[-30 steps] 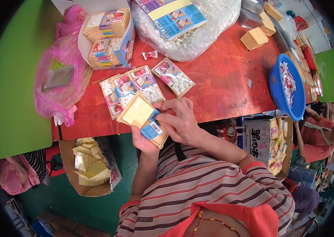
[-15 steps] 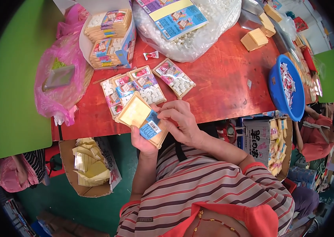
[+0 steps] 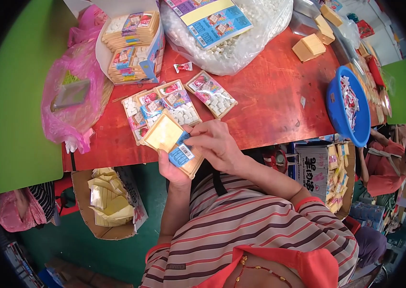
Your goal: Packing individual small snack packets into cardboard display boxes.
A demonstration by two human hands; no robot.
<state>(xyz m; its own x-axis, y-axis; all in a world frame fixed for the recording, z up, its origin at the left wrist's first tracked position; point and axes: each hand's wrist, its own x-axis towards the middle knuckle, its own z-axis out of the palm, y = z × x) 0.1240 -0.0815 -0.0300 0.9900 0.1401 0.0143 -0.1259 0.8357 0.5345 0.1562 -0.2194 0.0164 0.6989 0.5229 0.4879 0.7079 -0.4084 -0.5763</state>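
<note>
Barely shifted, both hands (image 3: 198, 153) grasp one flat packet (image 3: 171, 141); three filled packs (image 3: 179, 103) on table (image 3: 270, 96)

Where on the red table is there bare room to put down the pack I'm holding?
Bare red table lies between the filled packs and the blue bowl, below the clear bag. A smaller strip lies below the pink bag. Crowded around the white box and packs.

A flat tan card pack (image 3: 171, 143) with a blue label, tilted, at six o'clock from the packs (image 3: 164, 106) lying on the table.
</note>
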